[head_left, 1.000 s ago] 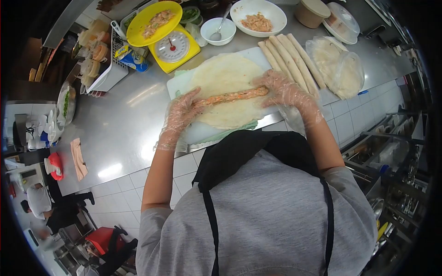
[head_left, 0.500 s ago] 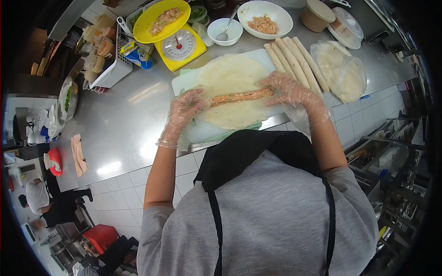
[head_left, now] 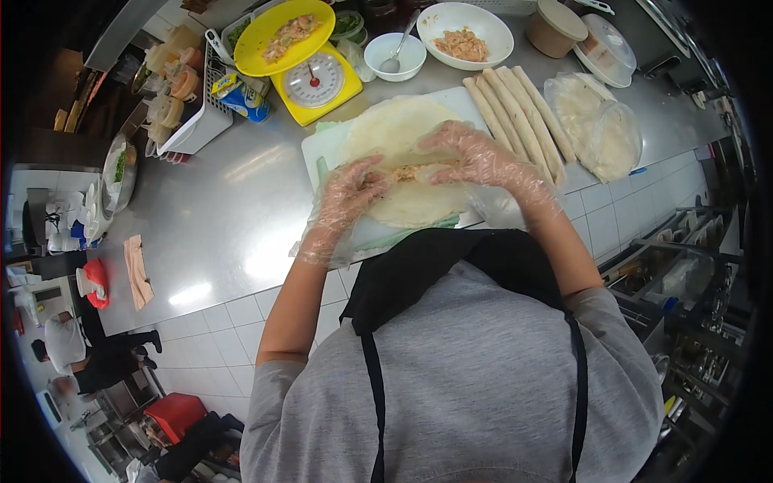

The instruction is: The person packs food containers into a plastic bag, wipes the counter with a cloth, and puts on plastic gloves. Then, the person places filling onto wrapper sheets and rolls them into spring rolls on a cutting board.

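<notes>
A round, pale sheet of thin dough (head_left: 403,125) lies on a white cutting board (head_left: 316,145). Across its middle runs a strip of orange-pink chopped filling (head_left: 407,173), partly covered by my hands. My left hand (head_left: 350,193), in a clear plastic glove, curls its fingers round the strip's left part. From the other side my right hand (head_left: 475,157), gloved the same way, has fingers beyond the strip and thumb on the near side. Several long, pale rolls (head_left: 519,113) lie side by side to the right of the board.
A yellow kitchen scale (head_left: 314,84) carries a tilted yellow plate (head_left: 250,48) of filling. Behind the board are a bowl with a spoon (head_left: 394,56) and a white bowl (head_left: 427,28) of filling. Bagged dough sheets (head_left: 592,121) lie at right. A co-worker (head_left: 68,342) stands far left.
Both hands have come inward along the filling strip, the left one to the right and the right one to the left. Less of the strip now shows between them.
</notes>
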Tool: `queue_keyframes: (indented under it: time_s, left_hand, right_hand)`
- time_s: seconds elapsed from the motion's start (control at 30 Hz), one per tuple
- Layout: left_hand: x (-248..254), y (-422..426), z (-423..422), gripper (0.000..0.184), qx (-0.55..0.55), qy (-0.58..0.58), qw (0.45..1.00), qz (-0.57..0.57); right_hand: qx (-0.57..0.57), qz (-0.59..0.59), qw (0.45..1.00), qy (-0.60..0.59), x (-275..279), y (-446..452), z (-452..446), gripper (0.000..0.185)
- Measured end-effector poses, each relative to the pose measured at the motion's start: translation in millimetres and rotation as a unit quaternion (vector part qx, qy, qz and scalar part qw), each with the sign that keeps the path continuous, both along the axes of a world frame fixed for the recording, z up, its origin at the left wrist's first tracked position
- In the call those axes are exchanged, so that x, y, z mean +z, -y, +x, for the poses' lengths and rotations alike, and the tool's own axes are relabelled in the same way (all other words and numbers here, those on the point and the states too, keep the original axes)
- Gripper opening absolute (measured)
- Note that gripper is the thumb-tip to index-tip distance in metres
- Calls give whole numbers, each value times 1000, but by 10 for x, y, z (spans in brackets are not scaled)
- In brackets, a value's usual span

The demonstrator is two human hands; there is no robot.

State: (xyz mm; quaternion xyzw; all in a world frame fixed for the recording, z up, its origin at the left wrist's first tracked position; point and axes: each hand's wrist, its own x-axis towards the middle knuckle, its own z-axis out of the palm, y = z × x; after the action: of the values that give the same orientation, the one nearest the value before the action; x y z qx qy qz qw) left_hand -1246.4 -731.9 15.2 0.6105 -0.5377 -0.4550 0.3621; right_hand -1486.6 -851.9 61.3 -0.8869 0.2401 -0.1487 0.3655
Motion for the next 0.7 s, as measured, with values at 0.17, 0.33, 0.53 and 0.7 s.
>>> queue_keyframes:
  time_s: [0.17,0.33,0.53,0.7]
  left_hand:
    - [123,-20,-70,54,50,46,980,-187]
    - [-10,48,-26,54,-3,38,996,-77]
    - [-131,14,140,52,-16,151,981,-118]
    - [-149,-45,214,49,8,42,992,-123]
  right_hand:
    - [28,-50,998,-15,-32,-126,273,46]
    - [19,-122,980,-155,-285,-230,612,36]
    - [-20,-150,984,-96,-479,-276,505,37]
    - [-18,-162,981,-102,-515,-268,446,38]
